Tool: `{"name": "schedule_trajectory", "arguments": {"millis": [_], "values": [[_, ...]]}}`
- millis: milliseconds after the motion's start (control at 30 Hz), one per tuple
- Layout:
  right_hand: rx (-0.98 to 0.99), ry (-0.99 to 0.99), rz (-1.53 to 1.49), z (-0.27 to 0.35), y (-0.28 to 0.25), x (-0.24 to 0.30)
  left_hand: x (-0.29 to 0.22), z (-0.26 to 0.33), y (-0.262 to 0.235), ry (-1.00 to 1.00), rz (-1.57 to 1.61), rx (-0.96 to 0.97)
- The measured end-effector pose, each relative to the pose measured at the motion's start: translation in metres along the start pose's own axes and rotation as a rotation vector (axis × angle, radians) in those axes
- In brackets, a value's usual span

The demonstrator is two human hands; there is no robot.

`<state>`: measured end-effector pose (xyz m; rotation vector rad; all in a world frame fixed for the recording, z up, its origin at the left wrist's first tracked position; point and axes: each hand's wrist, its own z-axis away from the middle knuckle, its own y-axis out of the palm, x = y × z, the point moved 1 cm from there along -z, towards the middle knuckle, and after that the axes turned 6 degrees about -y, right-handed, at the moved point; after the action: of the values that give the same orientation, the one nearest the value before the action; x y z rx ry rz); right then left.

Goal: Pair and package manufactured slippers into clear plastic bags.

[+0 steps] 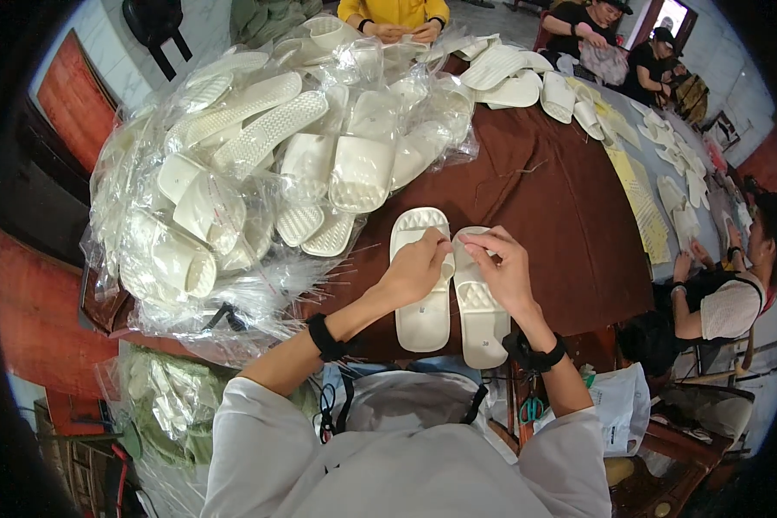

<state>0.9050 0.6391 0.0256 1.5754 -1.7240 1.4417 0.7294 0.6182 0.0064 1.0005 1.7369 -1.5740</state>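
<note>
A pair of cream slippers lies side by side on the brown cloth (pixel 570 207) in front of me, toes pointing away. My left hand (pixel 414 269) rests over the strap of the left slipper (pixel 423 321), its fingers bent and pinched together at the inner edge. Above the strap of the right slipper (pixel 485 335), my right hand (pixel 502 269) has thumb and forefinger closed in a pinch. Whatever either pinch holds is too small or hidden to make out. Black bands circle both my wrists.
A large heap of bagged cream slippers (pixel 272 129) covers the left. Thin clear plastic strands (pixel 263 302) lie at its near edge. Teal-handled scissors (pixel 533 409) hang by a white bag (pixel 615 406) at lower right. Other people sit along the far and right sides.
</note>
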Motion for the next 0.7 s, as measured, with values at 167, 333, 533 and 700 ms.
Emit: {"name": "schedule_trajectory", "arguments": {"millis": [167,333,533,700], "values": [[0.064,-0.024,-0.081,-0.006,0.001,0.008,0.005,-0.002,0.003,-0.087,0.281,0.306],[0.143,-0.174,-0.063,-0.009,-0.004,-0.001,-0.012,-0.010,-0.015,-0.275,0.478,0.651],[0.218,-0.177,-0.094,-0.014,-0.009,-0.005,-0.011,-0.020,-0.025,-0.382,0.624,0.892],[0.282,-0.156,-0.124,-0.019,-0.010,0.001,-0.013,-0.025,-0.026,-0.418,0.609,0.996]]}}
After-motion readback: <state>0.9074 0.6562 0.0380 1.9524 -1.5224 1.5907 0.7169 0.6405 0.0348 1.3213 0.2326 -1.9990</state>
